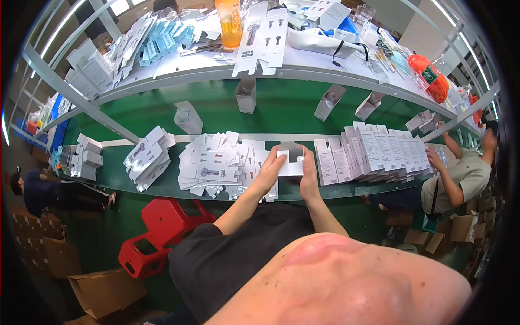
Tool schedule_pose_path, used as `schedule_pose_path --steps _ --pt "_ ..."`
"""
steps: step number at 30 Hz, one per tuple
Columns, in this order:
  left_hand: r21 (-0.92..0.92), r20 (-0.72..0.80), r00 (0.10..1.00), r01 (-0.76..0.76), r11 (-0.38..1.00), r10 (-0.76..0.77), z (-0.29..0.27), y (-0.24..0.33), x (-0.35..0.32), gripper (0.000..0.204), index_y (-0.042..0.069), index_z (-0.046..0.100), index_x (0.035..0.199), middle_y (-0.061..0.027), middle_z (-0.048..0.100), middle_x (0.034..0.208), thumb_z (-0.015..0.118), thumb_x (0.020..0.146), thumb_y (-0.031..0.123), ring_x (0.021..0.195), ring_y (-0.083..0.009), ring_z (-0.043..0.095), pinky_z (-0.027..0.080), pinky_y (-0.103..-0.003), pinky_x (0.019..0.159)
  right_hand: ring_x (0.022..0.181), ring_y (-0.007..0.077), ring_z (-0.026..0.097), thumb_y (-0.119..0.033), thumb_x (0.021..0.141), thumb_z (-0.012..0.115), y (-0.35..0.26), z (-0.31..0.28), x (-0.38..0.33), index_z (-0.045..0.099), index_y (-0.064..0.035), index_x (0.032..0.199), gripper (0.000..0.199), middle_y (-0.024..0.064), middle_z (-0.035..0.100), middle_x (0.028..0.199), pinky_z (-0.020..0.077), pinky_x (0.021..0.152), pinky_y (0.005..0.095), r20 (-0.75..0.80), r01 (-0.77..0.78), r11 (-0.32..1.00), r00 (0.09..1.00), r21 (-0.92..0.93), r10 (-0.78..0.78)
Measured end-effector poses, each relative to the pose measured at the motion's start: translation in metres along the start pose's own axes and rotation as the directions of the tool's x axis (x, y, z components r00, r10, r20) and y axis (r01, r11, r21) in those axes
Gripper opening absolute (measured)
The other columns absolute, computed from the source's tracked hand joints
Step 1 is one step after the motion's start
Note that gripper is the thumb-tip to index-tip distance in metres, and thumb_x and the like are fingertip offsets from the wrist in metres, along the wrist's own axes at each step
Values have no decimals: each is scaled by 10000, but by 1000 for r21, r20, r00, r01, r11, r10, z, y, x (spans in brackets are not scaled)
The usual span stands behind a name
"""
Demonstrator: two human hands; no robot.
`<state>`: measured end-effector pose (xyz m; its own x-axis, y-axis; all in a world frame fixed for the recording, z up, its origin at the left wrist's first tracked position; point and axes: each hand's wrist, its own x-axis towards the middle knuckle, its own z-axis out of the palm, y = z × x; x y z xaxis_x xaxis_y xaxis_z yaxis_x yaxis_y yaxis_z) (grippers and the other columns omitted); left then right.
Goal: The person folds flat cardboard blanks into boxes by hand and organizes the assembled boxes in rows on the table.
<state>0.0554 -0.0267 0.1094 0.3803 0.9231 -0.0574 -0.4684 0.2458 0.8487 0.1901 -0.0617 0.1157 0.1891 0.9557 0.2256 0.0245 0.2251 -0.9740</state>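
Observation:
Between my two hands is a small white carton (291,169), with an open end and a grey inner flap toward the far side. My left hand (267,172) grips its left side, thumb on the near panel. Around the right side my right hand (309,177) is closed, fingers mostly hidden behind the carton. Flat printed carton blanks (208,165) lie in a loose spread just left of my hands. To the right, folded white cartons (374,151) stand in a tight row. Another pile of flat blanks (147,157) rests farther left.
Several open cartons (188,118) stand on the green belt (281,116) under a shelf (189,67). An orange bottle (228,24) and a white tray (319,42) are on the shelf. A red stool (162,225) is behind me at left. A co-worker (460,176) works at the right.

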Motion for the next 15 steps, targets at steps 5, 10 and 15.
schedule_pose_path --steps 5,10,15 --pt "231 18 1000 5 973 -9 -14 -2 0 449 40 447 1404 -139 519 1365 473 959 93 1239 -218 473 350 -315 1057 1126 256 530 -140 977 470 -1 17 -8 515 2 1321 375 150 567 1242 396 1002 335 -56 -128 984 989 122 135" --pt "354 107 990 -123 927 90 -10 2 -4 448 33 445 1400 -148 497 1384 468 960 112 1260 -246 461 330 -324 1078 1125 270 527 -136 959 453 -8 20 -8 527 0 1300 374 156 571 1236 393 1003 340 -81 -216 976 973 1 215" --pt "317 228 954 -263 911 196 -10 -9 -1 406 36 478 1336 -161 457 1413 459 932 83 1310 -290 412 282 -355 1118 1111 277 533 -93 918 450 10 0 -1 542 -2 1277 382 165 576 1223 404 989 340 -17 -197 979 980 52 198"
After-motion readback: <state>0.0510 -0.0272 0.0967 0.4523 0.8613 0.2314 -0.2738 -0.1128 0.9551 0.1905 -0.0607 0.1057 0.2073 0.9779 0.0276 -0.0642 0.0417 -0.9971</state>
